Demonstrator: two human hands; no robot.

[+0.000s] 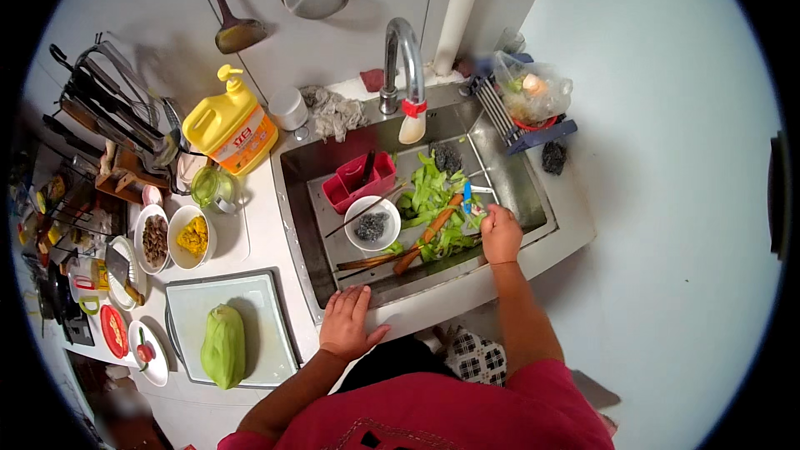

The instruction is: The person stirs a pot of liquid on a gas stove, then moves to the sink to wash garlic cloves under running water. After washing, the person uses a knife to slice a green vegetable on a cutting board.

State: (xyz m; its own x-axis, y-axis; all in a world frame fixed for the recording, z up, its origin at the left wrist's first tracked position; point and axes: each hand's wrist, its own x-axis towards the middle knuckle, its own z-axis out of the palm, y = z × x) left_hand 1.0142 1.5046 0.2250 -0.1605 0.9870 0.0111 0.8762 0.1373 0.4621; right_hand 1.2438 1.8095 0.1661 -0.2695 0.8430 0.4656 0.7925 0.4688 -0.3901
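Note:
My left hand (351,323) rests palm down on the front rim of the steel sink (400,301), its fingers slightly apart. Over the basin's front right side, my right hand (502,235) has curled fingers; whether they grip anything is hidden. Just beyond them are green peelings (431,184) and a blue-handled tool (467,198), possibly a peeler. A brown wooden stick (431,234) lies across the peelings. Also in the basin are a white bowl (389,215) with a dark scouring pad (372,225) inside, and a pink utensil holder (344,190).
The chrome faucet (409,44) arches over the sink. To the left, a peeled green gourd or papaya (224,347) lies on a cutting board (265,325). Beyond stand food bowls (209,250) and a yellow detergent jug (234,122). A rack (497,114) holds a plastic bag (550,90) at the right.

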